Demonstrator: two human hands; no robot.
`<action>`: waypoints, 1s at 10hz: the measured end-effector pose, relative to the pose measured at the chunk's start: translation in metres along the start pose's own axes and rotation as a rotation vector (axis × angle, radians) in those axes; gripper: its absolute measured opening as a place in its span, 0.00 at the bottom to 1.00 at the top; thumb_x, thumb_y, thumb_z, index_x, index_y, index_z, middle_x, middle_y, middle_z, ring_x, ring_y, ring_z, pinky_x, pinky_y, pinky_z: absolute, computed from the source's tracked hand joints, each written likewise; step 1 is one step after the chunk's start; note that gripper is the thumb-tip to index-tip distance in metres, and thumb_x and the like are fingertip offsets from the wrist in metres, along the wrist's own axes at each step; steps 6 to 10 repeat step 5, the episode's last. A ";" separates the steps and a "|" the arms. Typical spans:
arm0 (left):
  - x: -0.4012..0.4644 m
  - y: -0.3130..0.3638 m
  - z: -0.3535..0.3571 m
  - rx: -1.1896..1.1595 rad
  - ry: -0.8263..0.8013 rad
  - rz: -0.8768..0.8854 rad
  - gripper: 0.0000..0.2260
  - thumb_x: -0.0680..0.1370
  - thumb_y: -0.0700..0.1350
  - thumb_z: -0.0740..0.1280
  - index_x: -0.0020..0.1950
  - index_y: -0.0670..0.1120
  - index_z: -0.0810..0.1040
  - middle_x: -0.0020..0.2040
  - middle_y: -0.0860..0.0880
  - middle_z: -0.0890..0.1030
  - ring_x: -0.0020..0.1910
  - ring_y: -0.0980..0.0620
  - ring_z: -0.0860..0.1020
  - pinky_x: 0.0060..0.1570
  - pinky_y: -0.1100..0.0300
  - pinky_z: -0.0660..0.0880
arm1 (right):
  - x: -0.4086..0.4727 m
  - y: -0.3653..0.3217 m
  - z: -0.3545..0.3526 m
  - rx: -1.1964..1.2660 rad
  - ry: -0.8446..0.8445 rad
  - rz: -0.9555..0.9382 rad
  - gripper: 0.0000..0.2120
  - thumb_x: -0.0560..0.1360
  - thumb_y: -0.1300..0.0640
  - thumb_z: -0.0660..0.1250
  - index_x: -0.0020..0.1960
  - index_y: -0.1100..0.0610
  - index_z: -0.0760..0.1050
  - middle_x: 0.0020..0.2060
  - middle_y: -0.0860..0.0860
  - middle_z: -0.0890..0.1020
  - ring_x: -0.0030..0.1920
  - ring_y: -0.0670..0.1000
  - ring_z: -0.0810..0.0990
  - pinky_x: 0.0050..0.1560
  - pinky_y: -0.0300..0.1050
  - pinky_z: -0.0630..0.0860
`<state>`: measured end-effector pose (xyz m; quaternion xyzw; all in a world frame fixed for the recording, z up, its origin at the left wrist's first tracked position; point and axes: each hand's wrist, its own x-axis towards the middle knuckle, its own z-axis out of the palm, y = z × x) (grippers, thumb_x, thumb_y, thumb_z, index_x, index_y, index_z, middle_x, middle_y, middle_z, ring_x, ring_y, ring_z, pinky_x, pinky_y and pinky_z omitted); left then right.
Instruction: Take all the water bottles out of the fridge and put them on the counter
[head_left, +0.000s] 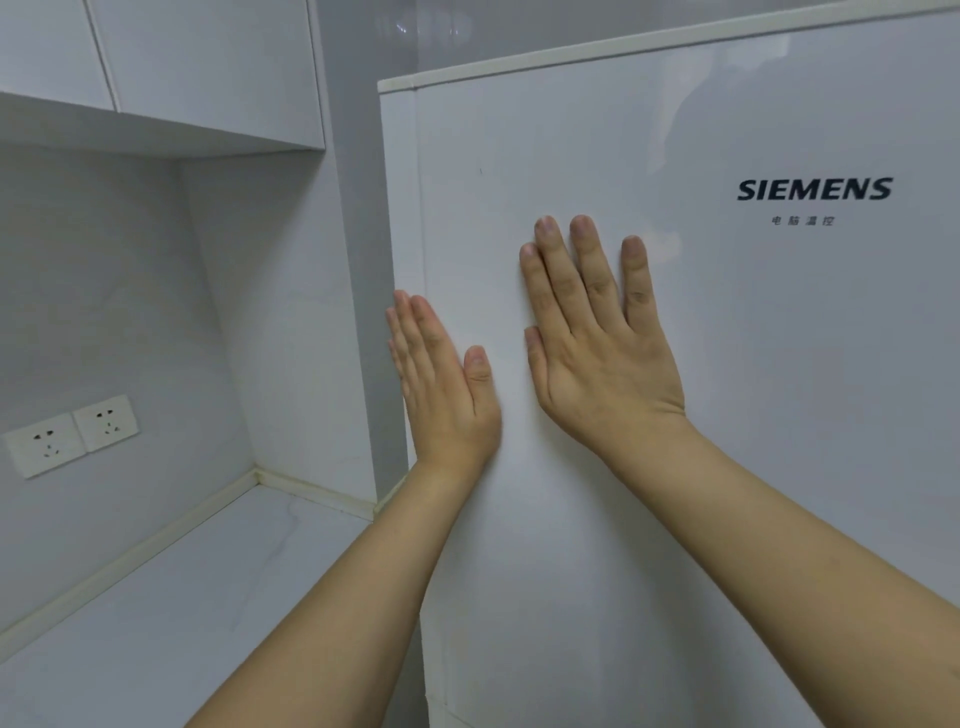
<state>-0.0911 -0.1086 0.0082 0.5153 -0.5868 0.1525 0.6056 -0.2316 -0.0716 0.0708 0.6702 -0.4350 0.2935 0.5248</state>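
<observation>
The fingers (586, 270) of the right hand (597, 343) lie straight and spread, flat against the white fridge door (727, 389) at the centre of the frame, holding nothing. The left hand (441, 384) stands just beside it, to the left and lower, fingers straight and together, its outer edge along the door's left edge (415, 234). Whether those fingers reach round the edge cannot be told. Neither hand grips anything.

The door looks fully closed, so the water bottles, if inside, are hidden; none shows anywhere in the frame. A dark brand name (814, 189) sits on the door at upper right.

In the lower left of the frame runs the pale worktop (171, 597), meeting the fridge side at its far corner. Nothing is seen standing on the stretch in view. Above it, at the left edge, 2 wall sockets (70, 434) sit side by side, and wall cabinets (208, 57) fill the upper left.

This reads as either the opening step or the closing one: 2 flat palms suit pushing a door shut as well as feeling for its edge. If no bottle has been taken out, the next move calls for the left fingers to hook the door's edge and pull it open, while the right hand lifts off so it does not press against the pull.
</observation>
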 end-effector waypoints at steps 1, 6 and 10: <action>-0.002 0.001 -0.014 0.070 -0.102 -0.002 0.31 0.82 0.53 0.46 0.78 0.36 0.42 0.79 0.39 0.42 0.78 0.45 0.40 0.76 0.51 0.41 | 0.001 -0.002 -0.004 0.045 -0.033 0.020 0.29 0.82 0.53 0.48 0.79 0.63 0.46 0.78 0.59 0.49 0.78 0.60 0.46 0.75 0.62 0.42; -0.026 0.005 -0.087 0.135 -0.405 -0.011 0.31 0.83 0.57 0.49 0.79 0.44 0.40 0.79 0.48 0.40 0.77 0.54 0.39 0.76 0.55 0.40 | -0.027 -0.006 -0.048 0.283 -0.111 0.100 0.31 0.79 0.49 0.48 0.77 0.65 0.55 0.77 0.60 0.56 0.77 0.59 0.54 0.76 0.56 0.47; -0.026 0.005 -0.087 0.135 -0.405 -0.011 0.31 0.83 0.57 0.49 0.79 0.44 0.40 0.79 0.48 0.40 0.77 0.54 0.39 0.76 0.55 0.40 | -0.027 -0.006 -0.048 0.283 -0.111 0.100 0.31 0.79 0.49 0.48 0.77 0.65 0.55 0.77 0.60 0.56 0.77 0.59 0.54 0.76 0.56 0.47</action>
